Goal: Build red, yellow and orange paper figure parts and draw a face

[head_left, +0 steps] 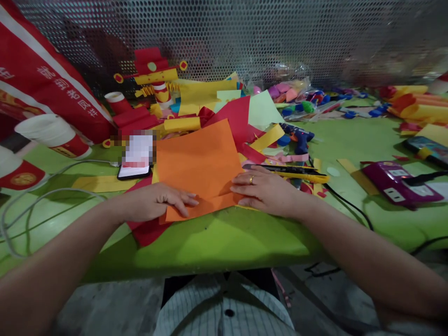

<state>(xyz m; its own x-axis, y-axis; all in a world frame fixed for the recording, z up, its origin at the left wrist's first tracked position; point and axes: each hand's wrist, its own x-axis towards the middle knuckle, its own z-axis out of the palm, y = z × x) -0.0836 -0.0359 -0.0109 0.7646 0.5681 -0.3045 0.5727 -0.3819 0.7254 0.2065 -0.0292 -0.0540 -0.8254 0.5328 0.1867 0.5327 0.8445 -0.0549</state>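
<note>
A sheet of orange paper (198,158) lies in front of me, with a narrow strip along its near edge folded up. My left hand (171,200) rests palm down on the lower left of the sheet, fingers stretched out and pressing on the folded strip. On the right edge, my right hand (261,189), with a ring on one finger, lies with its fingers flat on the paper. Red paper (149,233) sticks out beneath at the lower left. Just beyond my right hand is a yellow and black utility knife (297,173).
A phone (136,156) lies left of the sheet, near paper cups (52,135) and a white cable. Behind stands a red and yellow paper figure (154,70). A blue glue gun (299,135) lies among scraps. A purple power strip (395,182) is at right.
</note>
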